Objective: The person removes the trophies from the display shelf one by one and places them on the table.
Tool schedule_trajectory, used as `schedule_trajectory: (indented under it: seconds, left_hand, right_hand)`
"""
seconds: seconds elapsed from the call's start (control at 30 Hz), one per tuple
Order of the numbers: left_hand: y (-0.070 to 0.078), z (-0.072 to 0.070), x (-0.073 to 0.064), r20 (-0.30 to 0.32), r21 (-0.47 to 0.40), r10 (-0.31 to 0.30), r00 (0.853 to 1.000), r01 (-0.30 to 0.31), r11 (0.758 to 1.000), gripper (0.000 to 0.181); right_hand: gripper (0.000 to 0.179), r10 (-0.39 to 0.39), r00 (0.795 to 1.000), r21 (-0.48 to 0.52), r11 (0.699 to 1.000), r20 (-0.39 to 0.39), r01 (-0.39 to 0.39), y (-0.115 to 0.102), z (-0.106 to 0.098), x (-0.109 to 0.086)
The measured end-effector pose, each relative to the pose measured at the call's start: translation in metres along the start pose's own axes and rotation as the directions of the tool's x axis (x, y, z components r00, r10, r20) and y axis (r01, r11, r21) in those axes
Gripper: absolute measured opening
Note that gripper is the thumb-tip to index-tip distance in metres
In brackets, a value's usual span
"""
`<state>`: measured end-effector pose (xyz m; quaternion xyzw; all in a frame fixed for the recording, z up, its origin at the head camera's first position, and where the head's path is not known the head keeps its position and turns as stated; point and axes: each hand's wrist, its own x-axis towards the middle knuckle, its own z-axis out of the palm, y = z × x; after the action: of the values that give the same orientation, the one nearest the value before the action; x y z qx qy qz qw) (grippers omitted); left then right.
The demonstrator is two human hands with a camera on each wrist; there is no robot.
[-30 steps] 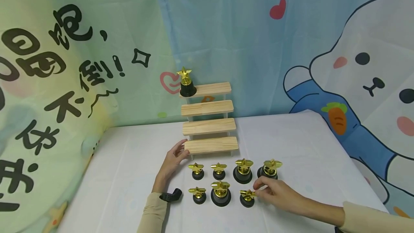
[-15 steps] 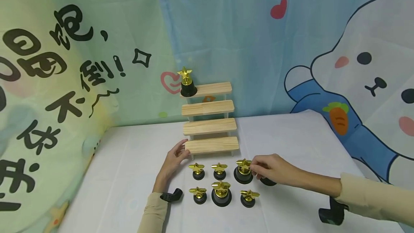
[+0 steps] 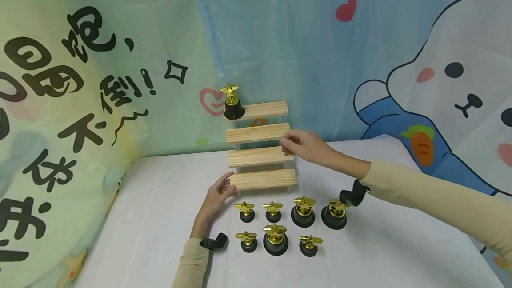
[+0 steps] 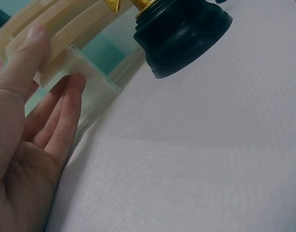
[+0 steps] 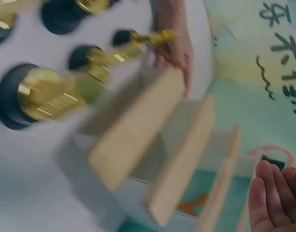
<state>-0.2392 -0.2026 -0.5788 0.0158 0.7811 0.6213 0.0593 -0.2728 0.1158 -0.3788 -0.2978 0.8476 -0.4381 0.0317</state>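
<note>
A tiered display stand [image 3: 262, 157] has light wooden shelves on clear supports. My left hand [image 3: 216, 194] grips the lowest shelf's left end; the left wrist view shows the thumb on the wood and the fingers [image 4: 70, 111] against the clear side panel. My right hand [image 3: 306, 146], fingers loosely bent, hovers by the right ends of the middle shelves with nothing visible in it; in the right wrist view its fingers [image 5: 276, 198] show at the edge. A gold star trophy [image 3: 233, 105] with a black base stands on the top shelf's left end.
Several star trophies stand upright in two rows in front of the stand, among them large ones [image 3: 276, 241] [image 3: 303, 213] [image 3: 334, 217] and small ones [image 3: 247, 213] [image 3: 309, 247]. A printed cloth backdrop [image 3: 304, 57] hangs behind the white-covered table [image 3: 168, 217].
My right hand has moved from beside the front-right small trophy, over the right-hand large trophy, up and left to the stand's right side. My left hand and the trophies stay put.
</note>
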Motion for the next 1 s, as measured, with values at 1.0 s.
schedule_trajectory:
  seconds: [1.0]
  left_hand:
    - [-0.005, -0.001, 0.003, 0.003, -0.004, 0.013, 1.0, -0.013, 1.0, 0.058]
  right_hand:
    - [0.056, 0.147, 0.986, 0.123, 0.983, -0.081, -0.137, -0.036, 0.013, 0.166]
